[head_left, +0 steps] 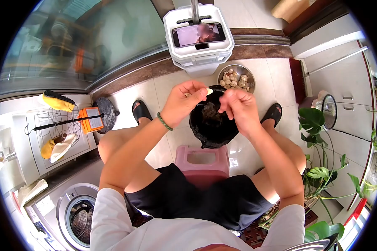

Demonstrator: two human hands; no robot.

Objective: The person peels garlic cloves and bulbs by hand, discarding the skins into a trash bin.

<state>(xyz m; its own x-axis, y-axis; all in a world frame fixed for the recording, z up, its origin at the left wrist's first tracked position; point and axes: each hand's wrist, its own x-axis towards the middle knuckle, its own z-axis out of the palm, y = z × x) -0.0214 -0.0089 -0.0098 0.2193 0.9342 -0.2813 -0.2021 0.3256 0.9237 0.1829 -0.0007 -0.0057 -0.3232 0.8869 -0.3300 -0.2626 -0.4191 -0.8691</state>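
Observation:
A pale peeled garlic clove is pinched between the thumb and fingers of my left hand, above the left side of a black-lined bin. My right hand is closed in a pinch over the bin's right side, apart from the clove. Whatever is between those fingers is too small to make out. Brownish scraps like peel lie inside the bin. Just beyond my hands, a metal bowl holds several garlic bulbs and cloves.
A pink stool is between my legs. Ahead stands a white-and-grey bucket with a phone on top. A washing machine and a wire rack with shoes are left; plants and cabinets are right.

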